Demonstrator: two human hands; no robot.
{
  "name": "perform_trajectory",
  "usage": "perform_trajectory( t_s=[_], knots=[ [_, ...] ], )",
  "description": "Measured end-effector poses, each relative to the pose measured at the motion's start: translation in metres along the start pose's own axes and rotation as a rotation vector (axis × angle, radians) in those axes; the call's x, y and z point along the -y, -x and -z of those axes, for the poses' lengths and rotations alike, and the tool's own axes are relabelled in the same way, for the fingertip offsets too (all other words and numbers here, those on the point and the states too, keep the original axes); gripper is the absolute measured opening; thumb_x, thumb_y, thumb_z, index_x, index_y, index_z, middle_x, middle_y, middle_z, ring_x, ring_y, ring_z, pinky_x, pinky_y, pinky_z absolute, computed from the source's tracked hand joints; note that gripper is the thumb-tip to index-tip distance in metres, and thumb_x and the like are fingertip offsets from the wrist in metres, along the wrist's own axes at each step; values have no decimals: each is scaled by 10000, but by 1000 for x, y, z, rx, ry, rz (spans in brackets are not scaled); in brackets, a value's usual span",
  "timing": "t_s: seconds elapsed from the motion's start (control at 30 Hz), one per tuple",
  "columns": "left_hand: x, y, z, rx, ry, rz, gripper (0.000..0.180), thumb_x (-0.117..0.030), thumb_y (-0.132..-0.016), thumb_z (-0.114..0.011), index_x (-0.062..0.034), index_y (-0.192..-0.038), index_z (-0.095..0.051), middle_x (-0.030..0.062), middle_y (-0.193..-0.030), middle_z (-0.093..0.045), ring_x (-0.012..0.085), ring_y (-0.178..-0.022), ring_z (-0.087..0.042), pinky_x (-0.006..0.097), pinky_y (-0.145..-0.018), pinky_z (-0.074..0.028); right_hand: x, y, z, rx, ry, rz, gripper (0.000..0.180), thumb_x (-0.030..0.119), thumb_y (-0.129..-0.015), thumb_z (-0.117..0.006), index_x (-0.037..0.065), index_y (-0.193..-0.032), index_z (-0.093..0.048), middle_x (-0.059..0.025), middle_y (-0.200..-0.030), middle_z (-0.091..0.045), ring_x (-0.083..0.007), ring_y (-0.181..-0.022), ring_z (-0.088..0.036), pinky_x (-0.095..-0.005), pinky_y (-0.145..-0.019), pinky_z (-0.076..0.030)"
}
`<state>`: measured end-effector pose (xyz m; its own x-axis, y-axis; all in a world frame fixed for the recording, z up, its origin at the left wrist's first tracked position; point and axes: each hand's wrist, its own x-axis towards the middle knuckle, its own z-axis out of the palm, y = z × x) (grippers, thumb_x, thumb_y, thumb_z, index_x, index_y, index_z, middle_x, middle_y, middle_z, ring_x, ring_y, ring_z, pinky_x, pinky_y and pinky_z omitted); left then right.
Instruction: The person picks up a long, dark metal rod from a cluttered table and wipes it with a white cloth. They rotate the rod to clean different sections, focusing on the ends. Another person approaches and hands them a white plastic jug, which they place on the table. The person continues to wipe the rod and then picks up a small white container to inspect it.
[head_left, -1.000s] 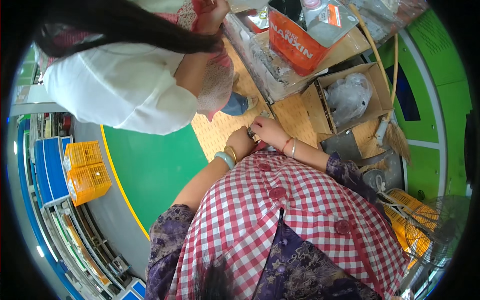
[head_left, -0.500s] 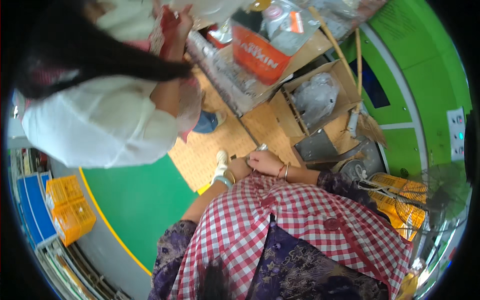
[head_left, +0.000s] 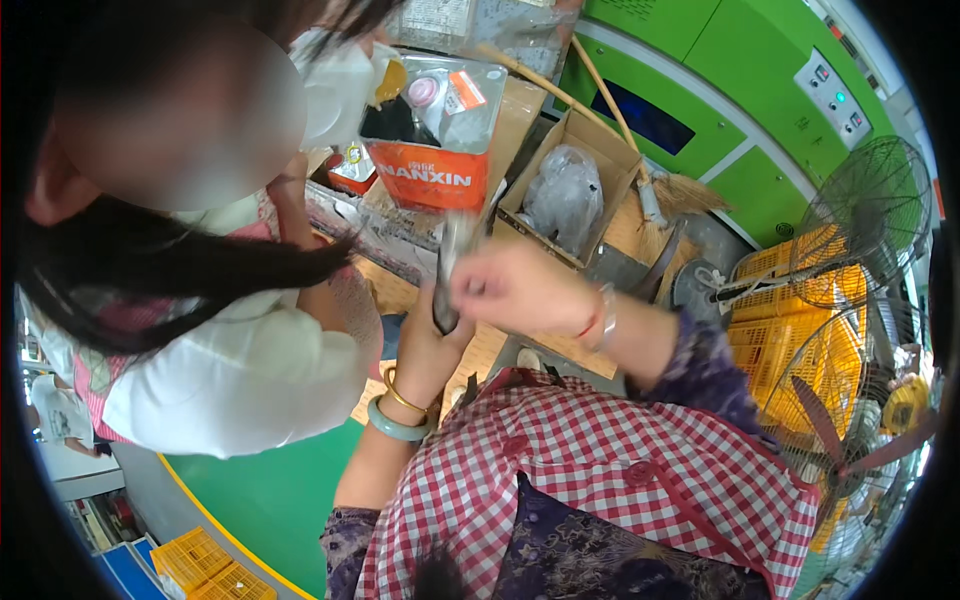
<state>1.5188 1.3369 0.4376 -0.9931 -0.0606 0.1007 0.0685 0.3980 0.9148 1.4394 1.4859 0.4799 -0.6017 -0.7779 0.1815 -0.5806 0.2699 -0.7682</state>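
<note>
In front of my apron, my left hand [head_left: 432, 345] is closed around a narrow grey object [head_left: 444, 302] with a dark lower end. Its upper part is smeared by motion, so I cannot make out its kind. My right hand [head_left: 520, 287] is right beside it, fingers curled close to the object but blurred; whether they grip it cannot be seen. Just beyond my hands stands an open square tin [head_left: 425, 178], orange-red below and silver at the rim, with a pink-capped bottle [head_left: 424, 93] inside.
A co-worker in white [head_left: 240, 385] stands close at my left. Beyond my right hand sits a cardboard box [head_left: 520, 196] holding a clear plastic bag [head_left: 563, 198], with a broom [head_left: 690, 192] nearby. Wire-caged fans [head_left: 868, 220] and yellow crates [head_left: 790, 345] stand at right, before a green machine [head_left: 655, 50].
My hands have risen from near my waist and moved forward, with the grey object now showing in the left. My view has shifted, and the co-worker appears nearer.
</note>
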Motion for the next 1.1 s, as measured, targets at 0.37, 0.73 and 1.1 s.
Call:
perform_trajectory(
  t_s=[0.37, 0.73, 1.1],
  knots=[
    [-141, -11, 27, -1, 256, -363, 415, -145, -815, -580, 4, -1170, -427, 158, -899, -568, 215, -811, -561, 322, -741, -442, 168, -12, 148, -528, 56, 599, 74, 53, -823, -581, -18, -838, -600, -29, -669, -586, -67, -571, -520, -173, -511, -424],
    [-118, 42, -10, -22, 180, -393, 381, -59, -733, -625, -11, -1085, -488, 156, -867, -600, 236, -791, -602, 331, -717, -463, 117, 81, 71, -96, 341, 519, 139, 127, -734, -614, 65, -846, -559, -100, -689, -528, -272, -654, -551, -366, -563, -454],
    [-152, 117, 33, 602, 142, 178, 387, -41, -720, -669, -35, -1088, -549, 50, -884, -616, 96, -801, -559, 264, -723, -469, 133, 110, 59, 462, -49, 614, 187, 160, -799, -566, 51, -929, -487, -101, -731, -535, -288, -621, -569, -363, -499, -458]
  ],
)
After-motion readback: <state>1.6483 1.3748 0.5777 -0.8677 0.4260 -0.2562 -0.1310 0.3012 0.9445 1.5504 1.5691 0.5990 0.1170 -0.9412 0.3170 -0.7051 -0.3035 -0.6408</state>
